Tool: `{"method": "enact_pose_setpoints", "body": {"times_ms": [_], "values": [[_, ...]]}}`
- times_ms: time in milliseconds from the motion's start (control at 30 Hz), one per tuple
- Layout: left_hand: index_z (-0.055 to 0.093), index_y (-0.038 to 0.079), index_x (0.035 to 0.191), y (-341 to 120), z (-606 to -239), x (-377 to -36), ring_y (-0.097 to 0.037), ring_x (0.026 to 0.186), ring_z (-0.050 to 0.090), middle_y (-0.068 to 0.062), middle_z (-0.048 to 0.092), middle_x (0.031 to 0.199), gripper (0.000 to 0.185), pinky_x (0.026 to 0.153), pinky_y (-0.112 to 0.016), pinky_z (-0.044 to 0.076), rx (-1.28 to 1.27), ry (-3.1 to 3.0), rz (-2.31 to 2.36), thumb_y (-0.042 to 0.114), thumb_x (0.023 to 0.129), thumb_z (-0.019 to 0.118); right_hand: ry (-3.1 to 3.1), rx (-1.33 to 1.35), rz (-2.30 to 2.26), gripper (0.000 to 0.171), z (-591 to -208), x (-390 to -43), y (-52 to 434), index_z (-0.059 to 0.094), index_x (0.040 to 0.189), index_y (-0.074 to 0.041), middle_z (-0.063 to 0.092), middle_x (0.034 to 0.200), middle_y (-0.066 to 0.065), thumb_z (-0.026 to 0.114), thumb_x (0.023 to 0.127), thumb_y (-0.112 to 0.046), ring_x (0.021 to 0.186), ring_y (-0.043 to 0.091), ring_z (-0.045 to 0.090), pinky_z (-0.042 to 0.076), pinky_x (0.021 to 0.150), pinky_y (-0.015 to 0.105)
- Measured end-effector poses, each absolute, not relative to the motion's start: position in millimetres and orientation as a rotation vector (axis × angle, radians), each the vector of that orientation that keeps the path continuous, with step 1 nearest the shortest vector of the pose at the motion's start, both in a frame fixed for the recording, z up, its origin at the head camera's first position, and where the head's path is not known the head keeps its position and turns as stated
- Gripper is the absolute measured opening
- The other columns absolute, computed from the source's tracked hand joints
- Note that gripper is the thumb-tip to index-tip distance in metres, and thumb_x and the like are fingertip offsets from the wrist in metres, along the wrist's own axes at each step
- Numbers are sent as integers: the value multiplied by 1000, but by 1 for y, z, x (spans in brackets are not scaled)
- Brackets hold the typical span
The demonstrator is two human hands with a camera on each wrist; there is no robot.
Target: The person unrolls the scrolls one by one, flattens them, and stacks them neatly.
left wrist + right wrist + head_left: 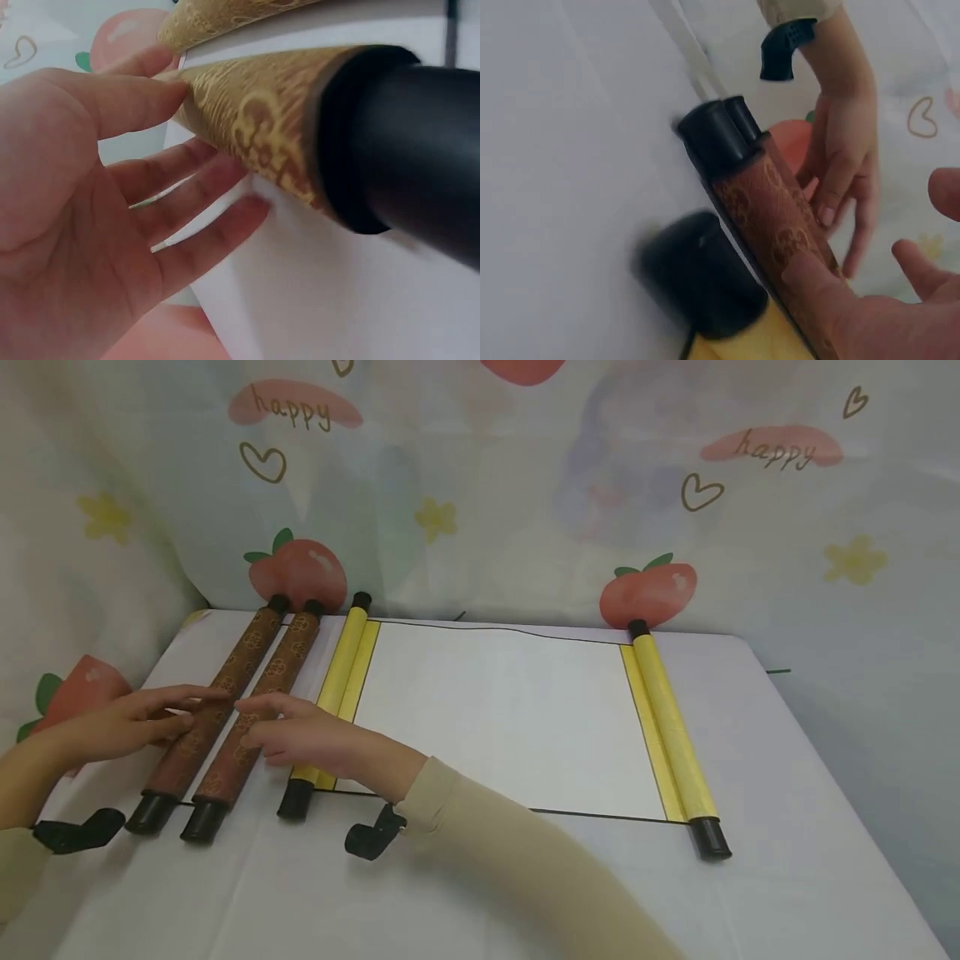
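Both hands lie low over the left end of the table [780, 760], fingers straight and held together, nothing gripped. Left hand [127, 722] reaches in from the left, palm down, fingertips touching the outer brown scroll [212, 697]. Right hand [303, 739] crosses from the right, sleeve forearm angled over the table, fingers resting flat on the inner brown scroll [258, 706]. The two rolled scrolls lie side by side, just left of the open yellow scroll [495, 714].

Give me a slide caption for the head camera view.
Two open hands, left hand and right hand, rest on two brown patterned rolled scrolls beside an unrolled yellow-edged white scroll.
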State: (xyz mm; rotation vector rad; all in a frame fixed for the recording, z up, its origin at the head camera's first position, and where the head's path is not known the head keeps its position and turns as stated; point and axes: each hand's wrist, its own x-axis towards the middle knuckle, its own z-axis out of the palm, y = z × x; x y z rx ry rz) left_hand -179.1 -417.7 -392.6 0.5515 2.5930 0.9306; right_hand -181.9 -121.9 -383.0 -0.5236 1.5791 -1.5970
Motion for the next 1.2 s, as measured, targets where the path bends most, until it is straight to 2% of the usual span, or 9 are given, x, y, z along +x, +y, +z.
{"method": "enact_pose_setpoints", "body": {"times_ms": [67, 200, 367, 467, 567, 733, 800, 933, 1200], "values": [[42, 14, 151, -418, -393, -180, 14, 112, 45, 8, 47, 142, 46, 71, -28, 53, 550, 2554, 968, 15, 106, 49, 1562, -466, -1612, 51, -386, -180, -132, 45, 149, -20, 51, 141, -2, 57, 100, -16, 117, 9, 58, 49, 99, 30], [38, 20, 153, -417, -389, -183, 14, 113, 44, -11, 44, 148, 50, 76, -31, 53, 461, 2500, 953, 25, 105, 52, 1536, -343, -1646, 51, -390, -179, -146, 46, 149, -19, 54, 137, -1, 57, 99, -16, 121, 17, 58, 49, 102, 37], [39, 19, 152, -412, -388, -186, 7, 111, 52, -21, 43, 146, 54, 80, -32, 55, 382, 2365, 1008, 26, 102, 58, 1522, -259, -1693, 56, -396, -180, -157, 44, 149, -19, 51, 142, -3, 59, 96, -15, 120, 17, 58, 49, 102, 38], [42, 17, 149, -409, -387, -188, 1, 113, 54, -21, 43, 146, 51, 80, -31, 55, 386, 2340, 1025, 23, 101, 60, 1538, -254, -1705, 59, -400, -180, -161, 44, 150, -19, 52, 140, -5, 62, 94, -14, 114, 11, 59, 50, 99, 35], [44, 20, 147, -402, -384, -189, -12, 124, 50, -16, 42, 148, 50, 81, -33, 54, 403, 2359, 1004, 25, 101, 61, 1616, -282, -1705, 61, -402, -179, -162, 44, 149, -18, 50, 142, -7, 65, 92, -14, 111, 5, 57, 51, 94, 30], [37, 25, 152, -389, -373, -188, -33, 133, 41, -13, 38, 151, 57, 86, -37, 51, 414, 2348, 1015, 27, 101, 60, 1969, -413, -1588, 61, -399, -178, -160, 47, 147, -27, 42, 150, -13, 70, 91, -28, 131, 2, 43, 44, 100, 27], [34, 25, 154, -382, -369, -185, -28, 133, 42, -12, 35, 153, 59, 87, -38, 51, 405, 2355, 1049, 26, 101, 60, 2086, -452, -1555, 57, -398, -179, -156, 49, 144, -32, 42, 150, -16, 70, 91, -35, 136, 2, 37, 40, 103, 27], [33, 23, 153, -363, -364, -178, -23, 131, 43, -12, 31, 155, 57, 84, -40, 53, 382, 2380, 1168, 26, 102, 58, 2124, -494, -1616, 48, -396, -184, -142, 54, 136, -39, 48, 142, -18, 71, 90, -39, 128, 2, 46, 44, 98, 27], [39, 18, 147, -325, -360, -170, -13, 110, 59, -21, 53, 137, 54, 79, -33, 55, 336, 2495, 1291, 26, 100, 63, 1966, -622, -1762, 45, -393, -192, -110, 56, 131, -33, 53, 130, -12, 73, 90, -31, 107, 3, 58, 52, 84, 23]]}}
